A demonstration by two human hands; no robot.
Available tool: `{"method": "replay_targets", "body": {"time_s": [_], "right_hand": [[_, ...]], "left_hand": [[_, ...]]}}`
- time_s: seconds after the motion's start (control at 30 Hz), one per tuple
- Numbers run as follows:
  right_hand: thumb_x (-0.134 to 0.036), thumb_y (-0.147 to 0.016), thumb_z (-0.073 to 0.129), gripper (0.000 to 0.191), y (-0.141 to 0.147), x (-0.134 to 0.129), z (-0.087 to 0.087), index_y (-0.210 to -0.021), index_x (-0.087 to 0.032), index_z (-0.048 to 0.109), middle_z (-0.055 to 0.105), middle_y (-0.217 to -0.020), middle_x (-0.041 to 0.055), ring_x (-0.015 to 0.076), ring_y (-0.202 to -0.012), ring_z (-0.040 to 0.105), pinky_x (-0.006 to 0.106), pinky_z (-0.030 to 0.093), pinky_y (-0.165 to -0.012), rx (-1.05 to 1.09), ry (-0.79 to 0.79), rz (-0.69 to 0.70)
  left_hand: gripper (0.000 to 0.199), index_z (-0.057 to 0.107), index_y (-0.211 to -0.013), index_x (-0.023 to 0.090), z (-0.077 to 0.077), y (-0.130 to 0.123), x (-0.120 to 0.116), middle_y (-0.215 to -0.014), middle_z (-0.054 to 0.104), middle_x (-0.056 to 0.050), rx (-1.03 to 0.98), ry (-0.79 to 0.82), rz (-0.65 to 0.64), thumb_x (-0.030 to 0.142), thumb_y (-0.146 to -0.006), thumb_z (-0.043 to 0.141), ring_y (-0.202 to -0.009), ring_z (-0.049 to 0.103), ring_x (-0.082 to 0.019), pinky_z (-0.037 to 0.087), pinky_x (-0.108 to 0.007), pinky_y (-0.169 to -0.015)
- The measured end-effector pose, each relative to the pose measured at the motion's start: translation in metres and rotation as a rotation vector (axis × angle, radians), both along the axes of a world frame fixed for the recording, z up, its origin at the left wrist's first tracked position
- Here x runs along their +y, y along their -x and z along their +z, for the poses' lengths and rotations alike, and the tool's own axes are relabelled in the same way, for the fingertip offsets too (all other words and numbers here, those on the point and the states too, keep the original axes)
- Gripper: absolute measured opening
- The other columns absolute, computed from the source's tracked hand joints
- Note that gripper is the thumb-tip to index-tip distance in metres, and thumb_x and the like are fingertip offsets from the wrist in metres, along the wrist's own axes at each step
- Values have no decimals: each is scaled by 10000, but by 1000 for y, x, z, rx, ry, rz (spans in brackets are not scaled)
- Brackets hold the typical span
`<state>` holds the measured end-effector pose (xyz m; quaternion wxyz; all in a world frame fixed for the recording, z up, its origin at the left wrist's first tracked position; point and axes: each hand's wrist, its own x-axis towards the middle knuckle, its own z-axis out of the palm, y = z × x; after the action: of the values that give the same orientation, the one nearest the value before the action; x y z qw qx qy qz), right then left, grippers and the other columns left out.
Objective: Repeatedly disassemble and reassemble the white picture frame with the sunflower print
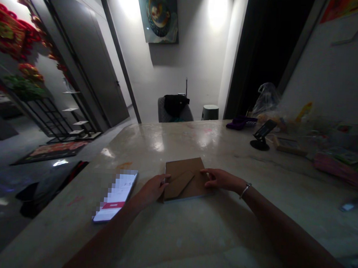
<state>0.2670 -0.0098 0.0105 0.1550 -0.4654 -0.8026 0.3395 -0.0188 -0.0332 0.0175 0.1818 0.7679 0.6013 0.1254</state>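
Observation:
A picture frame (185, 166) lies face down on the marble table, its brown backing board up and a pale rim along its edges. A slanted brown stand flap (178, 186) sits on the backing. My left hand (153, 187) grips the left edge of the frame, fingers closed round it near the flap. At the right edge, my right hand (220, 178), with a bracelet at the wrist, holds the frame with bent fingers, the index finger resting on the board. The undersides of both hands are hidden.
A lit phone (117, 196) lies left of my left forearm. Toward the back right are a black phone stand (261, 135), a purple item (241, 122), a clear plastic bag (267, 99) and a small wooden frame (289, 145). A chair (163, 109) stands beyond the table.

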Motion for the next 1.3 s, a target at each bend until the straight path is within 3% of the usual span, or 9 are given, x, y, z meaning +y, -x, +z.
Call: {"method": "replay_targets", "body": {"time_s": [0.17, 0.3, 0.57, 0.87, 1.0, 1.1, 1.2, 1.3], "right_hand": [[-361, -660, 653, 726, -2, -1, 3, -1309, -214, 361, 488, -737, -4, 126, -636, 442, 238, 334, -568, -22, 45, 59], [-380, -643, 666, 764, 0, -4, 7, -1319, -227, 344, 496, -754, 4, 133, -654, 443, 245, 337, -583, -38, 64, 40], [-361, -659, 652, 754, 3, -7, 8, -1325, -197, 339, 509, -767, 23, 143, -662, 454, 252, 342, -586, -43, 58, 11], [-428, -707, 602, 682, 4, -5, 1, -1314, -244, 353, 539, -756, 21, 153, -662, 486, 262, 356, -596, -93, -38, 15], [-415, -789, 504, 448, 15, -7, 0, -1187, -211, 522, 570, -927, 99, 205, -838, 517, 311, 385, -740, -160, -279, -109], [-381, -814, 474, 396, 21, -3, -7, -1135, -163, 557, 498, -1176, 150, 247, -1094, 436, 361, 327, -924, -153, -433, -124], [-369, -851, 400, 432, 24, 2, -15, -1206, -139, 488, 368, -1343, 140, 235, -1238, 317, 385, 248, -1020, -155, -457, -80], [-372, -875, 331, 470, 23, 6, -18, -1272, -133, 412, 333, -1375, 122, 210, -1261, 299, 373, 227, -1044, -162, -408, -40]], "left_hand": [[486, 449, -1222, 183, 11, 0, -5, -1212, 537, -87, -95, 101, -127, 236, -738, 430, -1026, 536, -190, 414, -306, -864], [587, 437, -1238, 218, 21, -1, -10, -1210, 540, -74, -113, 157, -230, 355, -677, 545, -1023, 540, -212, 430, -297, -843], [809, 363, -1293, 171, 18, -1, -10, -1245, 487, -126, 34, 117, -151, 519, -601, 596, -1106, 473, -247, 373, -338, -911], [729, 350, -1297, 186, 19, -7, -14, -1208, 493, -120, 90, 108, -115, 435, -648, 568, -1073, 484, -236, 372, -328, -899], [650, 395, -1257, 183, 12, -8, -15, -1164, 480, -124, 90, 3, -93, 332, -652, 579, -1036, 505, -227, 395, -315, -877], [599, 441, -1190, 151, 1, -6, -12, -1283, 371, -163, 86, -131, -129, 242, -621, 606, -1149, 415, -271, 348, -374, -945], [588, 440, -1148, 125, -8, -4, -9, -1382, 250, -187, 135, -196, -156, 165, -586, 606, -1235, 304, -303, 293, -420, -989], [646, 368, -1215, 120, -10, -4, -6, -1371, 299, -182, 175, -185, -176, 173, -608, 586, -1212, 348, -283, 292, -425, -988]]}}
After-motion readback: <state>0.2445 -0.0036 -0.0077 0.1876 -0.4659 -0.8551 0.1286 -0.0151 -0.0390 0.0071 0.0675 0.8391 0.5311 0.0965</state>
